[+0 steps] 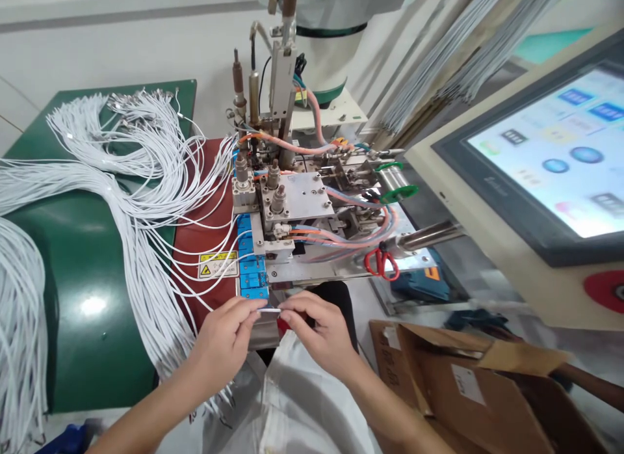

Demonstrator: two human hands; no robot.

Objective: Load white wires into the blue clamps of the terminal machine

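My left hand (225, 340) and my right hand (319, 333) meet at the front edge of a small metal machine (292, 207). Both pinch the same short stretch of thin white wire (270, 309), held level between their fingertips just below a row of blue fixture blocks (252, 265). A red part (283, 324) shows under my right fingers. A big bundle of white wires (141, 181) fans across the green table (82, 298) to the left of my left hand.
A touchscreen panel (550, 155) stands at the right, with a red button (607, 290) below it. Red-handled scissors (381, 262) lie on the machine plate. An open cardboard box (468, 382) sits at lower right. A clear plastic bag (302, 402) lies under my hands.
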